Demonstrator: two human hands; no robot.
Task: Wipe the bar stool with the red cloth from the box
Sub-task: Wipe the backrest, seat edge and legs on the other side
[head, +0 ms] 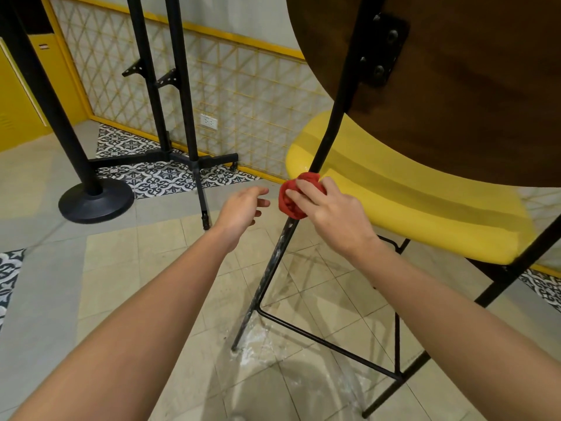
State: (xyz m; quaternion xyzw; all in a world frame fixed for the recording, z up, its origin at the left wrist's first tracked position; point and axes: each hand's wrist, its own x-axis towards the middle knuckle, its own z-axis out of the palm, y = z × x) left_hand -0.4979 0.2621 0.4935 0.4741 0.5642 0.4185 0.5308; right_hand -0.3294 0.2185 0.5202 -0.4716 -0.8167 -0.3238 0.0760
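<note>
The right hand [331,214] grasps the red cloth [291,205], fingers curled over the bunched fabric and pressing it around the black metal leg [267,268] of the bar stool, about halfway up the leg. The left hand [243,208] hovers just beside the cloth, released, with relaxed fingers; it touches neither cloth nor stool. Below the cloth the leg is flecked with white residue down to its foot, where a pale powdery smear [255,338] lies on the tiled floor [151,268]. Above, the leg runs up to a bolted black bracket [381,47] on the underside of the round wooden seat [455,86], which appears tipped toward the camera. A thin footrest rod [328,341] joins the legs lower down, and a yellow padded seat [409,189] sits behind the stool. The box is not in view. With nothing steadying the stool, a firm downward stroke could make its foot skid on the smooth tile or rock the frame. The cloth is a loose wad on a thin round leg, so it may slide off to one side and leave the far face unwiped. Dragging it through the residue could also smear the specks along the leg rather than lift them.
</note>
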